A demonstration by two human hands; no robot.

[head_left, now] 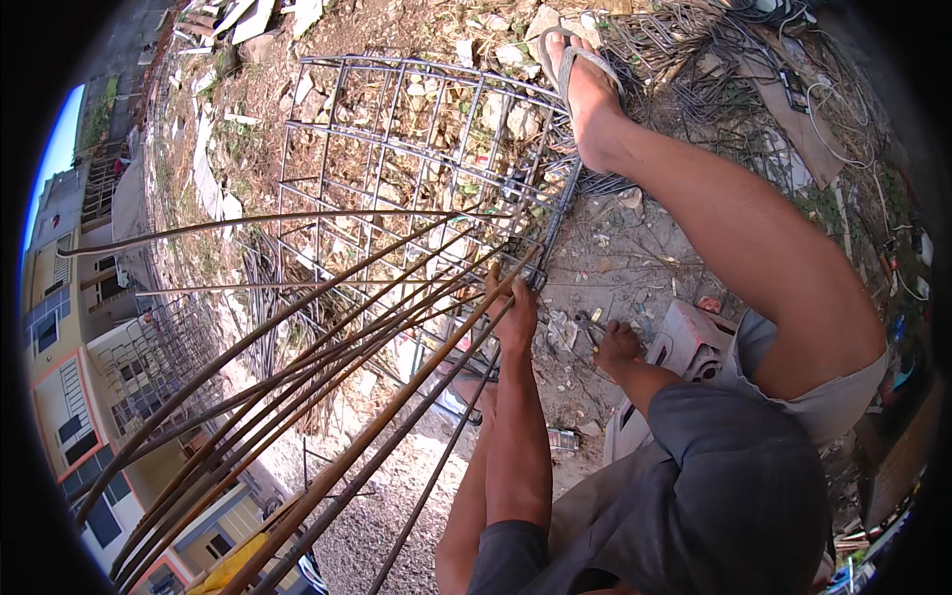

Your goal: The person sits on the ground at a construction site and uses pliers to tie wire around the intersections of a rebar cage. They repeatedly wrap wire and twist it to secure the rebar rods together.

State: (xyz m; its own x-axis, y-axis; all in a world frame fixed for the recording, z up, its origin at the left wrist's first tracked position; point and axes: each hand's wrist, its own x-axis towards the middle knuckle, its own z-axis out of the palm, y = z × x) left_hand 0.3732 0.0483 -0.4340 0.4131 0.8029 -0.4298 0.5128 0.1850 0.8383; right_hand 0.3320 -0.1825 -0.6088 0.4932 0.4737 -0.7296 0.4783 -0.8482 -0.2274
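Observation:
My left hand [514, 315] is closed around a brown, rusty steel bar [426, 369], near the bar's end. This bar belongs to a bundle of long rebars [288, 372] that fans out toward the lower left. Just beyond my left hand lies a rebar cage [416, 154], a grid of thin grey bars on the ground, and the bundle's ends overlap its near edge. My right hand [619, 347] is closed on a small tool with metal jaws, seemingly pincers [589, 323]. It is held apart from the bars. The palm side of both hands is hidden.
My foot in a flip-flop [585, 69] rests by the cage's far right corner. Beside my right arm stands a pale plastic crate [684, 342]. Tangled wire and rods [674, 79] lie at the upper right. Stones and rubble cover the ground; houses [89, 397] stand at the left.

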